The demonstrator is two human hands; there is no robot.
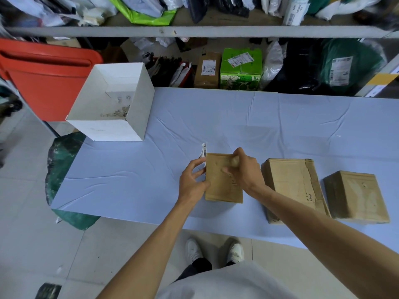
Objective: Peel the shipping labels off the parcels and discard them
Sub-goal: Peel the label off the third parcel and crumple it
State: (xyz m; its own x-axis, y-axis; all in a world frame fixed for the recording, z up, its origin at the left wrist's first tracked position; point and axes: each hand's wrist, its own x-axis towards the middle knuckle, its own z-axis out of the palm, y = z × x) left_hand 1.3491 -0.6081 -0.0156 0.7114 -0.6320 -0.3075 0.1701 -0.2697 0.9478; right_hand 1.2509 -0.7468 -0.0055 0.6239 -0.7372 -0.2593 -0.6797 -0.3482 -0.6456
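label (204,151) (pinched) above left hand (192,182), beside parcel (222,188)

Long table (216,228) with a pale blue cloth (302,126), creased here and there. Under and around it, a floor (32,223) of pale grey tiles. Behind the table, a long grey shelf (216,31) packed full of bags (142,9), with more bags and boxes (240,67) in the dark gap below. Far left, a big red bin (43,83). By the table's left corner, a dark green bag (64,160) on the floor. Soft, even light all over.
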